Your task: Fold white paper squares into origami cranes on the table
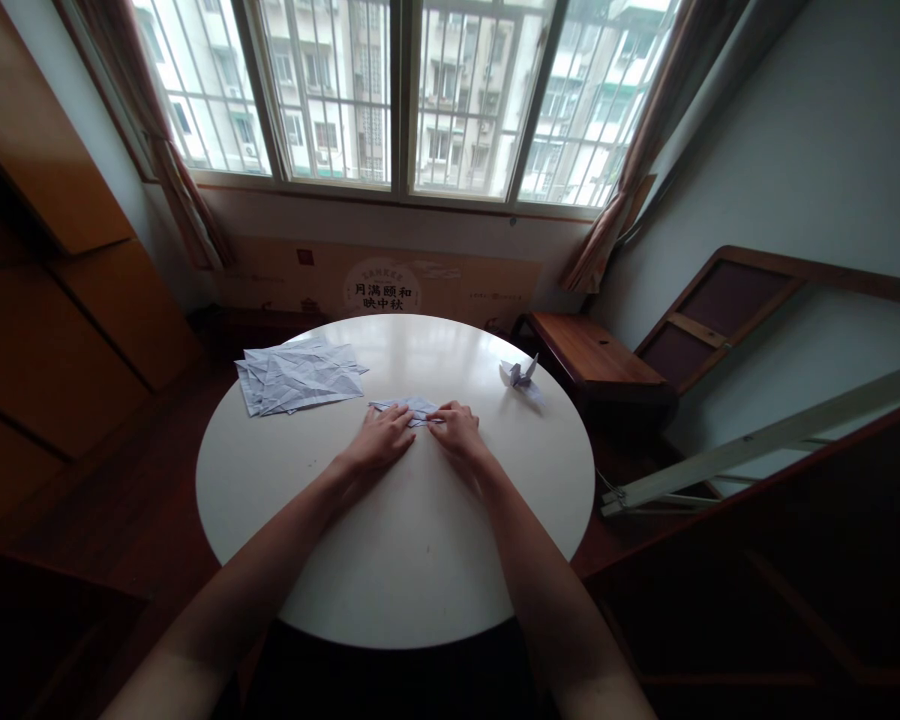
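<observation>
A partly folded sheet of pale paper (pixel 409 406) lies flat near the middle of the round white table (pixel 390 560). My left hand (pixel 379 437) presses down on its left part, fingers stretched out flat over it. My right hand (pixel 456 428) rests on its right part, fingers curled and pinching a fold of the paper. The two hands almost touch each other.
A stack of creased paper sheets (pixel 298 376) lies at the table's left back. A finished folded paper crane (pixel 520 376) stands at the right back. A low wooden bench (pixel 592 358) sits beyond the table on the right, wooden cabinets on the left, a window ahead.
</observation>
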### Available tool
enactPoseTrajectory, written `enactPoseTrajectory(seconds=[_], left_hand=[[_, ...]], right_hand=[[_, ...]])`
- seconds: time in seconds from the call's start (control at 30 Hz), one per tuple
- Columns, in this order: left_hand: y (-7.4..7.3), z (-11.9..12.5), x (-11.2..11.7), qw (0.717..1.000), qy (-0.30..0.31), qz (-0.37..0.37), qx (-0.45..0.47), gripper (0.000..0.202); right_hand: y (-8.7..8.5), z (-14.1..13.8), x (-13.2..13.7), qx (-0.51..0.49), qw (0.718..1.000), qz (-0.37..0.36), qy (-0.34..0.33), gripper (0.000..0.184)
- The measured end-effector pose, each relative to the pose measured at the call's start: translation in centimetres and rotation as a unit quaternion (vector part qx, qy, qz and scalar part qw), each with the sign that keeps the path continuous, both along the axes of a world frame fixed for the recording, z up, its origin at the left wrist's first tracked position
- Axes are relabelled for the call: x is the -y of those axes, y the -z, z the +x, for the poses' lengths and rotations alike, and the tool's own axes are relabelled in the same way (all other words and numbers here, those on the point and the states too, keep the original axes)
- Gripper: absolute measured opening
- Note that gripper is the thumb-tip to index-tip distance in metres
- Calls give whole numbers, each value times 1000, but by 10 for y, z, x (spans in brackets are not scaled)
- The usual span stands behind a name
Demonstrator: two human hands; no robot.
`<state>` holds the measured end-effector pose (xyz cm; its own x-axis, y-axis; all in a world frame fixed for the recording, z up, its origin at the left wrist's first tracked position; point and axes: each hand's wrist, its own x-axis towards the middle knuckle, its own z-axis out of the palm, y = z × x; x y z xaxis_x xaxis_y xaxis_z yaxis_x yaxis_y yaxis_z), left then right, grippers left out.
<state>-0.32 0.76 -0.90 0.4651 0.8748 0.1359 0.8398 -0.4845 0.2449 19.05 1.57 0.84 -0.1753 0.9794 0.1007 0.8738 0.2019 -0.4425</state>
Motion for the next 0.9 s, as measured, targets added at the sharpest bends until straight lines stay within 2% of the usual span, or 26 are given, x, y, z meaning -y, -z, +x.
enactPoseTrajectory(seconds=[0.9], left_hand=[[5,-2,-3,1000,10,17,7,47]], right_hand=[[2,1,-2,-2,1000,2,-7,26]])
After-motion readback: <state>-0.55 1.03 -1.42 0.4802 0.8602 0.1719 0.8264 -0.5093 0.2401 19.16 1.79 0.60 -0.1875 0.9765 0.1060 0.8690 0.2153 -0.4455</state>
